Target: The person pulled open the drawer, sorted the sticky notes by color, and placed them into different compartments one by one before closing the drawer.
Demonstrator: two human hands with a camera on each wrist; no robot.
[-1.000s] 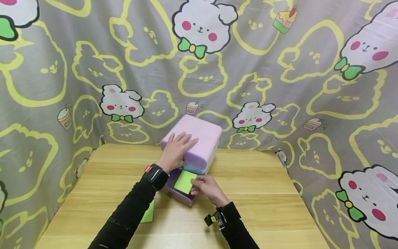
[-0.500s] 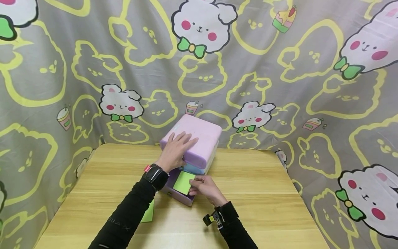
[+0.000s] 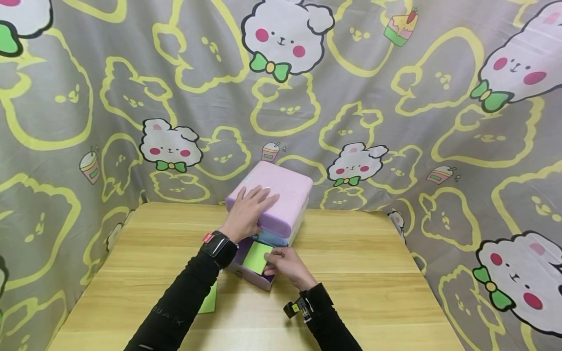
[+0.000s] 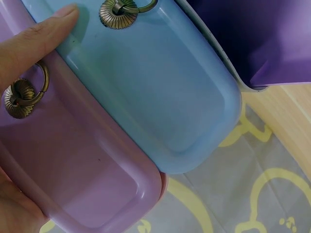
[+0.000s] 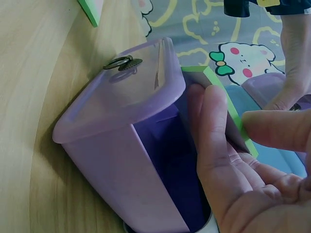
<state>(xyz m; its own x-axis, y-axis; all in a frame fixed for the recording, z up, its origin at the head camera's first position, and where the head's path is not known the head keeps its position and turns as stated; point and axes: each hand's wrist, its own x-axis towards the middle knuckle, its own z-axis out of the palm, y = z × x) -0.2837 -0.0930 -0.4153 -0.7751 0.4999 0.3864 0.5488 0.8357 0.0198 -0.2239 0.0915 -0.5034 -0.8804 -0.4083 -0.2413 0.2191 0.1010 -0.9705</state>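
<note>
A small drawer cabinet (image 3: pixel 285 187) with a pink top stands on the table. My left hand (image 3: pixel 243 217) rests spread on its top and front; in the left wrist view the thumb (image 4: pixel 58 24) touches the blue drawer front (image 4: pixel 160 92) beside the purple one (image 4: pixel 92 160). The lowest, purple drawer (image 3: pixel 254 280) is pulled out. Over its opening, my right hand (image 3: pixel 290 265) pinches a green sticky-note pad (image 3: pixel 256 258) by its right edge. From the right wrist view, the pad (image 5: pixel 232 104) is tilted between thumb and fingers, partly inside the drawer (image 5: pixel 107 170).
Another green pad (image 3: pixel 210 302) lies on the wooden table (image 3: pixel 373 287), partly hidden by the left forearm. A patterned curtain (image 3: pixel 290 131) hangs close behind the cabinet and along both sides.
My right hand has moved slightly left with the sticky-note pad, bringing it further over the drawer. The left hand and cabinet have stayed in place.
</note>
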